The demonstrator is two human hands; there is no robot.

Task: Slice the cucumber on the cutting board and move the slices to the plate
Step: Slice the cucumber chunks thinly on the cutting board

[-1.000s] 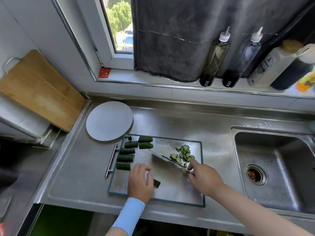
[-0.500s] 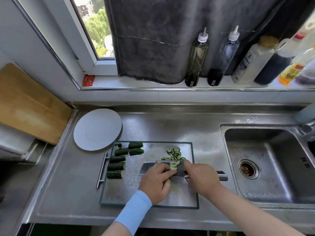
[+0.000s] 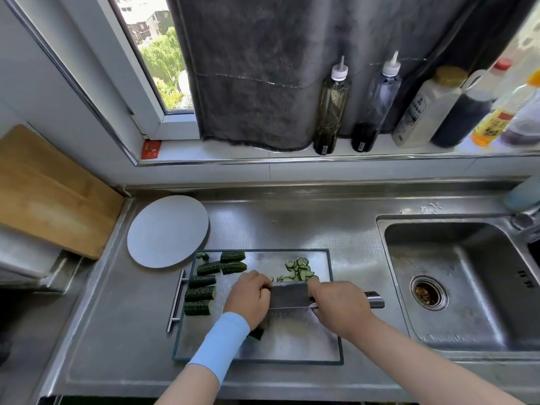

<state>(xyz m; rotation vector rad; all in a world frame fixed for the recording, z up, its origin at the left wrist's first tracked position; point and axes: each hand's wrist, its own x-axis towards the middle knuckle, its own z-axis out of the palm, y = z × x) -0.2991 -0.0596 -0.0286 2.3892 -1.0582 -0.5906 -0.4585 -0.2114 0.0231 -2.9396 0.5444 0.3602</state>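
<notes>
Likely scoop step: right grip [image 3: 339, 305] curled round knife [image 3: 287, 296] handle, blade flat mid-board [image 3: 292, 343], left grip [image 3: 248, 296] curled at blade tip, hold unclear; slices [image 3: 299, 271] by board's far edge, plate [image 3: 168, 230] toward desk's [image 3: 277, 217] far-left corner; next needs slices swept onto blade

No text can be read: print on the white bottle [image 3: 420, 112] right of the towel [image 3: 254, 83] and the red sticker [image 3: 151, 149] left of it is blurred.

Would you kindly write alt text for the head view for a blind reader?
On a cutting board, the right hand grips a cleaver beside cucumber slices while the left hand touches its blade; cucumber chunks and a grey plate sit left.
</notes>
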